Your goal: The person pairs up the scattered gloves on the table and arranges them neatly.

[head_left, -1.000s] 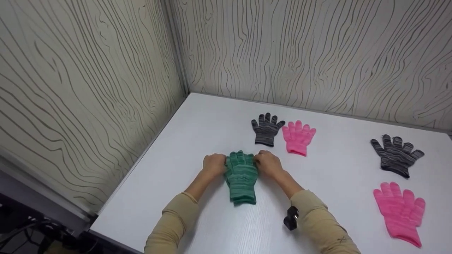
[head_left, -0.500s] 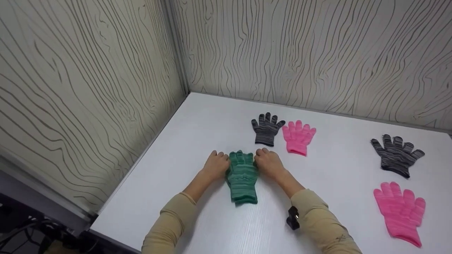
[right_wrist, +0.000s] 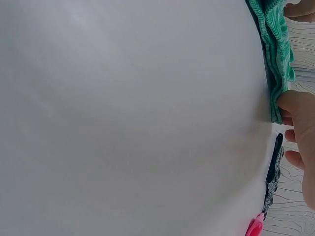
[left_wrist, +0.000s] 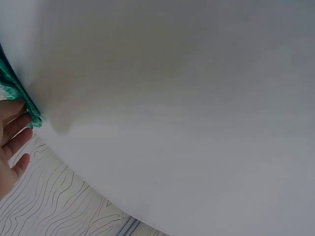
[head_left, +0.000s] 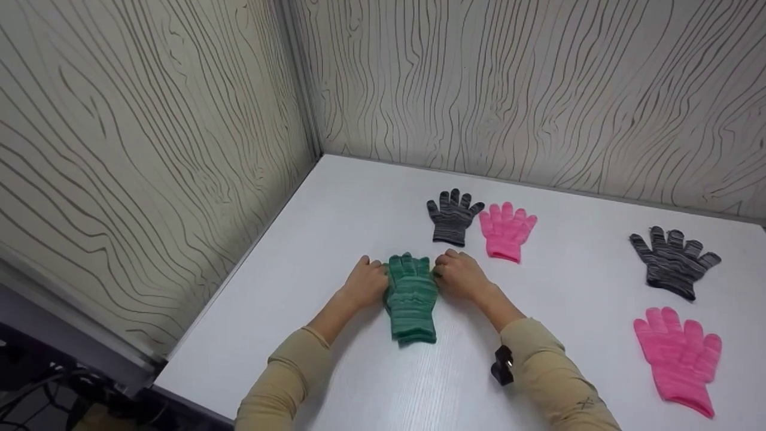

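Observation:
Two green knit gloves (head_left: 413, 305) lie stacked on the white table, fingers pointing to the far side and cuffs toward the person. My left hand (head_left: 365, 284) is at their left edge, just below the glove fingers. In the left wrist view its fingertips pinch the green fabric (left_wrist: 22, 96). On the opposite edge my right hand (head_left: 459, 275) pinches the gloves between thumb and forefinger. The right wrist view shows the layered edge of the green gloves (right_wrist: 276, 59) there, with the other fingers of my right hand (right_wrist: 302, 128) spread below the pinch.
Beyond the right hand lie a grey-black glove (head_left: 453, 218) and a pink glove (head_left: 506, 232), side by side. Farther right are another grey-black glove (head_left: 673, 263) and another pink glove (head_left: 679, 359). Wood-patterned panels (head_left: 508, 90) border the table (head_left: 335, 197) at the back and left.
The green gloves have shifted slightly right. My left hand has moved a little right along with their edge. The other gloves have stayed in place.

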Demonstrator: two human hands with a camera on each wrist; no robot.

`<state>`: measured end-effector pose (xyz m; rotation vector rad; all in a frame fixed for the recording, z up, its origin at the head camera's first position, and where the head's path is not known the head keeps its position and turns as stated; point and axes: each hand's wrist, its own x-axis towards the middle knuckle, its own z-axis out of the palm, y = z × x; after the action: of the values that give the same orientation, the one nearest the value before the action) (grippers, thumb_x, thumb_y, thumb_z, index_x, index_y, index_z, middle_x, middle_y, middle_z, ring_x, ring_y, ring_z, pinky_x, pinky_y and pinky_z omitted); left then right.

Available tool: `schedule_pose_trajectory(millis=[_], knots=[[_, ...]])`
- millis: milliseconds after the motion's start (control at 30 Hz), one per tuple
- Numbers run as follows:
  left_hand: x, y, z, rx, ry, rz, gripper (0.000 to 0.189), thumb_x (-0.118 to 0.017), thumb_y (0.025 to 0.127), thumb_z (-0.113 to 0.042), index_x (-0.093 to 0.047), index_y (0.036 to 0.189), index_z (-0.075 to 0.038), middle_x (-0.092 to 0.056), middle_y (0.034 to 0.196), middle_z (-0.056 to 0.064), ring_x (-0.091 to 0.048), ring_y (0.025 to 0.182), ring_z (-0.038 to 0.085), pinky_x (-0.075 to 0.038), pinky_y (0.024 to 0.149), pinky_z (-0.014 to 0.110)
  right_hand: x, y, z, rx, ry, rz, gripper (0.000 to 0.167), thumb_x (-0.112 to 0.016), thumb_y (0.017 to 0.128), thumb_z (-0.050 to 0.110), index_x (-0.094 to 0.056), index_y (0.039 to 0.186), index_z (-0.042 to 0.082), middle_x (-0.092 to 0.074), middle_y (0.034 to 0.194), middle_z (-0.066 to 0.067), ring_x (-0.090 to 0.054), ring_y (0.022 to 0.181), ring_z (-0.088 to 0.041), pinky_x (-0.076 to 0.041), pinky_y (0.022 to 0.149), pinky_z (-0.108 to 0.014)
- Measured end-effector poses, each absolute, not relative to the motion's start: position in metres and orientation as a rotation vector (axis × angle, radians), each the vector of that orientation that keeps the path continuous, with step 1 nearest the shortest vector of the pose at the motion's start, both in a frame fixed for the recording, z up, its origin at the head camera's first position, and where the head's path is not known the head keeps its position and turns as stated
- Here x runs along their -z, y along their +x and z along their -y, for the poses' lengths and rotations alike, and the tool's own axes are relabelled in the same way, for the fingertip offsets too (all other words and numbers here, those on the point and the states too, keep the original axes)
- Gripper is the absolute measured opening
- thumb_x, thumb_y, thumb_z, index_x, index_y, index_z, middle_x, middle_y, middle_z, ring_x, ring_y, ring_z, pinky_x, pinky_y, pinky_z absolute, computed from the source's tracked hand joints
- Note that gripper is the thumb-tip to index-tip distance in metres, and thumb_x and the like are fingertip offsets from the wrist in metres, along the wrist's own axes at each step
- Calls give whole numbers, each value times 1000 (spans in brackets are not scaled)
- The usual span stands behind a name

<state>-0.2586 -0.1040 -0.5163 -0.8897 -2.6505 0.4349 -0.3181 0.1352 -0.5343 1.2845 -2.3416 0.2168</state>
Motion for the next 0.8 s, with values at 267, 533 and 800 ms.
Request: schedule_pose_trajectory(millis=[267,533,800], knots=[[515,-269,106,-491,-869,2687,15,-60,87,-14,-70,76,-12,-64,77,-1,-54,72,16,-41,74,33,532,-314,-142,-136,1288,2367,7,-73,72,14,-68,72,9,-60,74,-4,-51,70,-22,-42,58,-34],[513,-272,110,-447,-871,2681,14,-59,88,-13,-70,80,-12,-64,78,-1,-54,72,16,-41,73,33,527,-315,-137,-191,1236,2431,11,-69,75,16,-66,69,7,-56,69,-4,-48,67,-22,-41,56,-34],[501,-259,94,-278,-1056,2687,12,-61,88,-20,-71,89,-16,-64,81,-3,-56,80,14,-42,78,33,525,-318,-123,-335,990,2524,13,-72,77,9,-69,88,2,-63,82,-10,-54,77,-27,-46,67,-39]])
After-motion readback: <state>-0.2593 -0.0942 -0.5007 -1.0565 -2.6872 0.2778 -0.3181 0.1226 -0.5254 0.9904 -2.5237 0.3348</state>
